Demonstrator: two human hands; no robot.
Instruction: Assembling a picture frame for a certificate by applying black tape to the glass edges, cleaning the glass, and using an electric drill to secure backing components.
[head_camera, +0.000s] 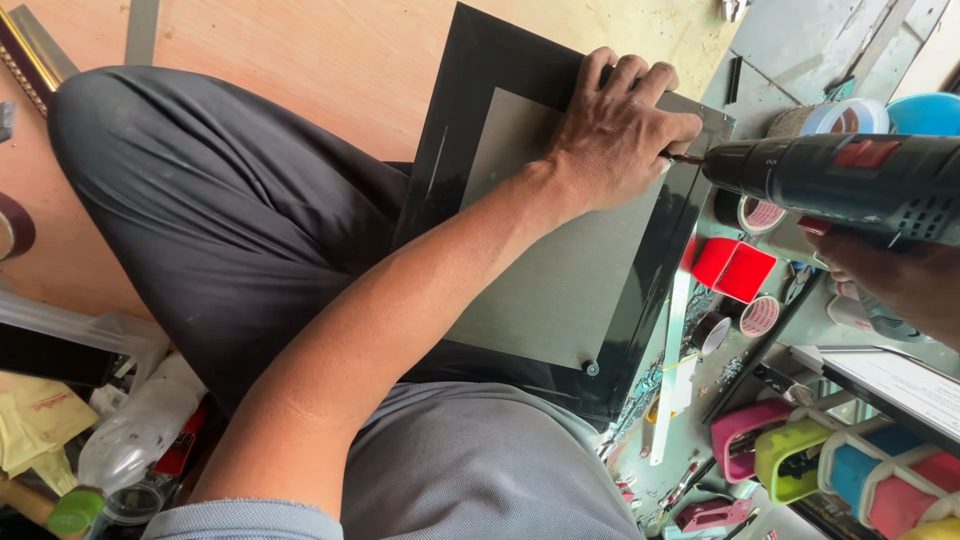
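A black picture frame (470, 90) with a grey backing board (570, 280) lies face down across my lap. My left hand (620, 130) presses on the frame's far corner, fingers curled over the edge. My right hand (895, 275) grips a dark green power drill (850, 180) with a red switch. The drill's bit (685, 158) points left and meets the frame right beside my left thumb. A small black screw head (591, 368) sits near the board's lower corner.
A wooden board (300, 50) lies under the frame. Right of it are tape rolls (760, 215), a red box (733, 268), a white strip (672, 370), colourful tape dispensers (830, 465) and a blue bowl (925, 112). Plastic bottles and clutter (130, 430) sit lower left.
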